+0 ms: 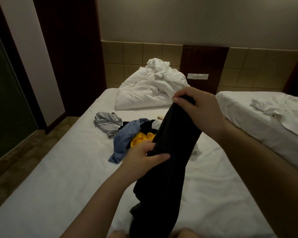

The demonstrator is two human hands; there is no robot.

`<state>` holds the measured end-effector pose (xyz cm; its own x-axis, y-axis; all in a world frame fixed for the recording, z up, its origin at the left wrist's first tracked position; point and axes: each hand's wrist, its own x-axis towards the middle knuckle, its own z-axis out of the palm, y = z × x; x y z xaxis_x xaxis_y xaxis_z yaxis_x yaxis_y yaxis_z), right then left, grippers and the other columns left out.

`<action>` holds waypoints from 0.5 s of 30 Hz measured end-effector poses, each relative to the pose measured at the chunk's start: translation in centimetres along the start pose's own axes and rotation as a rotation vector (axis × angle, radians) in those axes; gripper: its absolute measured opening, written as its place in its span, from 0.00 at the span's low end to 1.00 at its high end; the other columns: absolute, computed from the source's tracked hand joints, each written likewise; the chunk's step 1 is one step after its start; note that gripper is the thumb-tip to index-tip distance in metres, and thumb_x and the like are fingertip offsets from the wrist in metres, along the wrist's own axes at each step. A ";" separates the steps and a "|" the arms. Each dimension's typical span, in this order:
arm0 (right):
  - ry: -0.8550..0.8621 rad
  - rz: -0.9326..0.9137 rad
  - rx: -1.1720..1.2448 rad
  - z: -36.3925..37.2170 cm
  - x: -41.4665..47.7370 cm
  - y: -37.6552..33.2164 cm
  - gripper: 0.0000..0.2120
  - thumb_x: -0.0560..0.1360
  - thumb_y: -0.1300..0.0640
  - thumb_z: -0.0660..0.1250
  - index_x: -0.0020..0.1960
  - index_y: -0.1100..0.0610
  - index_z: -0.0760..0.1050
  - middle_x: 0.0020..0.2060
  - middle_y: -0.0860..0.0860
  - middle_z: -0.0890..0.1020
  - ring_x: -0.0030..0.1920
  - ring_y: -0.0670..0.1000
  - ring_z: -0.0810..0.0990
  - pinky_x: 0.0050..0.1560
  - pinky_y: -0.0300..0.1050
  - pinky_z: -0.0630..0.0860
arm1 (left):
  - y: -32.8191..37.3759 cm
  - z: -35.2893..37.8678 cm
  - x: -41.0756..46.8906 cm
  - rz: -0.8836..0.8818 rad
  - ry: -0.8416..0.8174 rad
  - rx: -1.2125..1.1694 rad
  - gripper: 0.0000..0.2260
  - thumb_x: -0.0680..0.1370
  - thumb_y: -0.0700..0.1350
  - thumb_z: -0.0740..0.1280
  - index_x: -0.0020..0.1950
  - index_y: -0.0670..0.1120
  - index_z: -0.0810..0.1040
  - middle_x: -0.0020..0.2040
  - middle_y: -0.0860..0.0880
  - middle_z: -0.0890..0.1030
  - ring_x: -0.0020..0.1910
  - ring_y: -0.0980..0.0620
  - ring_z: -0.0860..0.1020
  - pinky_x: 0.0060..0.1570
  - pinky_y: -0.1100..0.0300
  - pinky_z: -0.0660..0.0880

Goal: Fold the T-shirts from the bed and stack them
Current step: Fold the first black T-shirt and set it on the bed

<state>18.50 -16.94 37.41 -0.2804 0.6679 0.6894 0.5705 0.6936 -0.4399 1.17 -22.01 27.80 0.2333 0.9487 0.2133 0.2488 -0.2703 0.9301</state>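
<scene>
Here, above a white bed (58, 177), a person's right hand (200, 107) pinches the top of a black T-shirt (170, 155); the left hand (143, 158) grips it lower down, and its tail trails onto the bed. Farther up the bed lie a crumpled grey shirt (107, 122), blue shirt (126, 136) and yellow shirt (139, 139).

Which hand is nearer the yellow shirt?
Left. The left hand grips the black shirt right at the near edge of the yellow shirt. The right hand holds the black shirt's top, raised and off to the right.
</scene>
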 end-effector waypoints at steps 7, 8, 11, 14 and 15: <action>0.049 0.063 -0.013 -0.3 -0.8 1.0 0.03 0.76 0.54 0.64 0.48 0.47 0.77 0.41 0.34 0.76 0.45 0.32 0.74 0.47 0.24 0.67 | -2.5 1.3 -0.2 -0.083 0.125 -0.035 0.18 0.76 0.41 0.67 0.27 0.50 0.70 0.22 0.58 0.70 0.25 0.63 0.68 0.28 0.69 0.63; 0.056 0.085 -0.014 -0.5 -0.9 1.2 0.03 0.76 0.53 0.65 0.48 0.46 0.76 0.41 0.34 0.76 0.46 0.33 0.74 0.48 0.25 0.67 | -2.8 0.9 -0.1 -0.096 0.176 -0.052 0.18 0.75 0.40 0.67 0.25 0.50 0.70 0.22 0.57 0.69 0.25 0.63 0.68 0.28 0.68 0.63; -0.081 0.182 -0.014 -1.5 -1.2 1.7 0.06 0.74 0.51 0.68 0.50 0.44 0.74 0.44 0.35 0.74 0.47 0.37 0.73 0.48 0.32 0.69 | -2.4 -1.3 0.6 -0.087 0.340 -0.091 0.15 0.75 0.41 0.68 0.28 0.48 0.76 0.27 0.53 0.74 0.32 0.57 0.72 0.32 0.63 0.65; -0.304 0.269 -0.010 -3.0 -0.6 2.3 0.11 0.71 0.49 0.71 0.52 0.44 0.75 0.46 0.39 0.77 0.48 0.40 0.76 0.49 0.34 0.73 | 0.4 -5.1 1.8 0.004 0.372 -0.004 0.06 0.71 0.48 0.69 0.39 0.47 0.82 0.37 0.46 0.81 0.39 0.52 0.77 0.40 0.59 0.72; -0.333 0.277 -0.026 -3.5 0.0 2.3 0.12 0.70 0.49 0.71 0.52 0.45 0.76 0.46 0.40 0.78 0.49 0.41 0.76 0.50 0.35 0.74 | 1.5 -6.4 2.5 0.038 0.354 0.068 0.08 0.70 0.51 0.67 0.40 0.48 0.82 0.38 0.48 0.82 0.40 0.52 0.78 0.43 0.58 0.72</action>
<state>22.49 -16.30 38.40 -0.3448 0.8815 0.3225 0.6776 0.4715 -0.5644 -3.91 -19.05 31.68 -0.0934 0.9324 0.3491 0.3109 -0.3058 0.8999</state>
